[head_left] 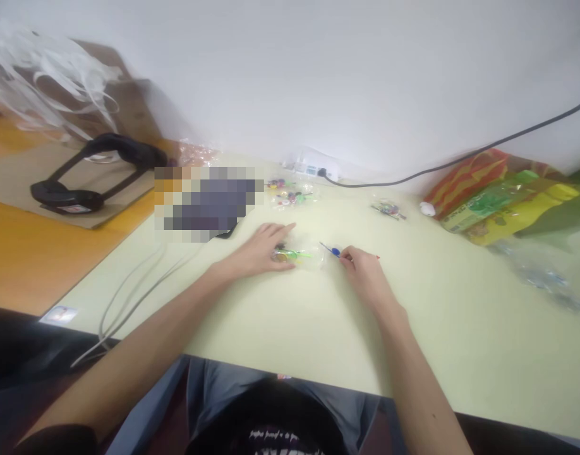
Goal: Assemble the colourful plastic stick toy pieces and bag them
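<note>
My left hand (264,251) lies on the table with its fingers spread and thumb apart, around a small clear plastic bag (313,258). Bright green sticks (296,254) and other small coloured pieces show in that bag, partly hidden by the hand. To the right, my right hand (361,268) pinches a thin blue stick with a round blue disc (336,251) on it. The stick points up and left, towards the bag's open-looking end. A tiny red tip (378,257) shows by the right hand's knuckles; what it belongs to is hidden.
Small bags of coloured pieces (292,197) and another bag (388,208) lie farther back. A phone-like dark device (228,230), partly blurred, is left. Colourful snack packets (508,202) and a black cable (389,184) are right and back. A black headband-like frame (95,174) sits far left.
</note>
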Motion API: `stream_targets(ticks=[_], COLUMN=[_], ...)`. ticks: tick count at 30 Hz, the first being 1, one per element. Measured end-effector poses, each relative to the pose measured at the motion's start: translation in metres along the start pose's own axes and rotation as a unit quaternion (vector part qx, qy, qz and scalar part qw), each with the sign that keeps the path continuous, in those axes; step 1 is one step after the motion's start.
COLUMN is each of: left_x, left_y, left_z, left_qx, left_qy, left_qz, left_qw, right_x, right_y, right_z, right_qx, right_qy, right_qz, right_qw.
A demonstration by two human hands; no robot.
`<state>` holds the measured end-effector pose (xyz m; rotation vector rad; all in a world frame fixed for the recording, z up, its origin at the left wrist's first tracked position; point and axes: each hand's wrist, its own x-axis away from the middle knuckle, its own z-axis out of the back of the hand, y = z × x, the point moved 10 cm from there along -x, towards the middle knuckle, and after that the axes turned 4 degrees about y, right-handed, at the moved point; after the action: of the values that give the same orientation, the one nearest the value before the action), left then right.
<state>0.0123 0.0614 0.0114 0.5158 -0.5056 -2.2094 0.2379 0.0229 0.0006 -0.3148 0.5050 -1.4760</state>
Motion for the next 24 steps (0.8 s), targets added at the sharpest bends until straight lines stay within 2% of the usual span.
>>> stream_targets(ticks=[6,11,19,24], left_x=[0.001,0.0,0.0,0.0], left_y=[-0.001,-0.002,-0.002,-0.001], left_z=[-0.001,-0.001,-0.001,0.0], left_qx=[-0.005,-0.005,-0.007,-0.009], left_qy=[0.006,0.01,0.008,0.004], left_qz=[-0.003,-0.003,-0.001,0.004], left_qw=[1.0,1.0,1.0,1.0], right_x=[0.002,0.004,0.002,0.004], right_y=[0.001,-0.001,-0.003,-0.012], right_z=[-0.001,-0.004,0.007,0.021], right_qx=[-0.04,-0.032,-0.011,-0.048], right_qy=[-0.007,-0.019,0.03,0.064], right_qz=[0.0,0.024,0.03,0.053], right_qw=[0.999,0.999,0.999,0.995])
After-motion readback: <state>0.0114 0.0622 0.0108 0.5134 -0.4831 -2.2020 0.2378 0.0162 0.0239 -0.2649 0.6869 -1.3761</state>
